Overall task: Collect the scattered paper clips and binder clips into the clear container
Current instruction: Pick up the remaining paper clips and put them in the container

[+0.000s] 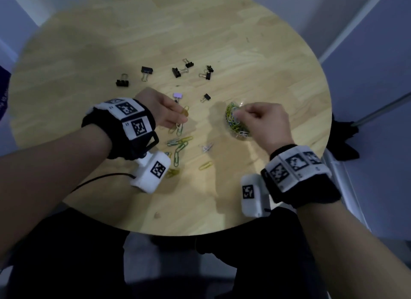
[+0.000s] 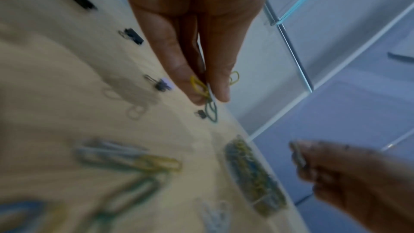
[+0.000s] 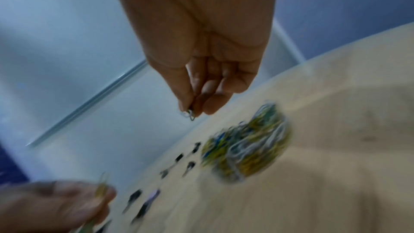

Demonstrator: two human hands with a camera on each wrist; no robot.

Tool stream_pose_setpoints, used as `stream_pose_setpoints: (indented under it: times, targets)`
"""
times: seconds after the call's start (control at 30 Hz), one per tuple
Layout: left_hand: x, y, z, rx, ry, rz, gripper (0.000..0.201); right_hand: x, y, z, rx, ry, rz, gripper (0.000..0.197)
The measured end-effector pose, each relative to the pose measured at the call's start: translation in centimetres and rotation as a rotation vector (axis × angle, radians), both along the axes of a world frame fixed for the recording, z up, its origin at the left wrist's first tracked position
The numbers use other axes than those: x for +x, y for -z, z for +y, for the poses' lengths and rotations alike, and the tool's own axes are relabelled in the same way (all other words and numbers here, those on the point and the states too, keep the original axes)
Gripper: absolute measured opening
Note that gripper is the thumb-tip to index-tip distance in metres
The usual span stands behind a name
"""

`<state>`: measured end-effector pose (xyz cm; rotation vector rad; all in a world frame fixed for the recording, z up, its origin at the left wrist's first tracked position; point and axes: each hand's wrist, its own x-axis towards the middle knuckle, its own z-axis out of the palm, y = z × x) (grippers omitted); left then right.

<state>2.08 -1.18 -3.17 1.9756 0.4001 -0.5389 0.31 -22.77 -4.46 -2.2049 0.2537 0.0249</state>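
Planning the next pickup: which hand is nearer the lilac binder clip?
Left. The left hand sits right beside the lilac binder clip; the right hand is off to its right, over the clear container.

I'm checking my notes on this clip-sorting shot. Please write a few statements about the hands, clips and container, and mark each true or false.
1. The left hand pinches a few paper clips. True.
2. The clear container holds no clips. False: it is packed with coloured paper clips.
3. The black binder clips lie on the table. True.
4. The right hand rests flat on the table. False: its fingers are curled, pinching something small near the container.
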Motion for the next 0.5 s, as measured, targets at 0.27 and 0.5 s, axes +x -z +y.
stream_pose_setpoints:
  times: [0.27, 0.5]
  targets:
    - [1.0, -1.5, -5.1, -0.179, 0.040, -0.030, 0.034, 0.7, 1.2, -4.3, -0.083, 0.200, 0.083, 0.018]
    - [2.3, -1.2, -8.2, -0.145, 0.134, -0.074, 0.025, 0.4, 1.9, -5.0, -0.099, 0.195, 0.044, 0.019]
